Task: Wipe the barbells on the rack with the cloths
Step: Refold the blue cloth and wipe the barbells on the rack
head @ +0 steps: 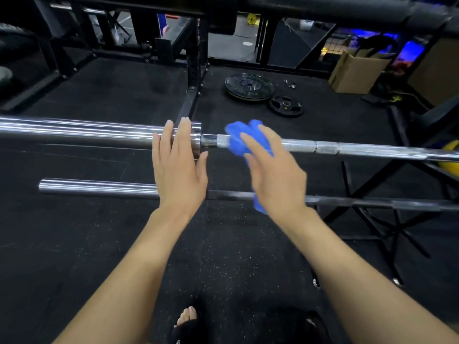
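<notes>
1. While wiping is under way on the upper barbell (360,148), judged early to mid task: cloth contact at the knurled shaft just beside the collar, with no way to tell from shine alone which lengths are already wiped
2. Left hand (180,167): fingers straight and spread, laid flat against the chrome sleeve (87,131) at its inner end, apparently steadying the bar; holding nothing
3. Right hand (274,175): fingers extended over a bunched blue cloth (244,139), pressing it onto the shaft; slightly blurred, so exact grip unclear; tail of cloth hanging below the wrist
4. Lower barbell (99,187): resting on the same rack (372,219), beneath and nearer, apart from both hands; judged still to be wiped
5. Only one cloth visible
6. Remaining, as judged: rest of upper shaft to the right, both sleeves, then lower barbell
7. Weight plates (249,86) lying on the floor (99,244) beyond, well apart from the work
</notes>
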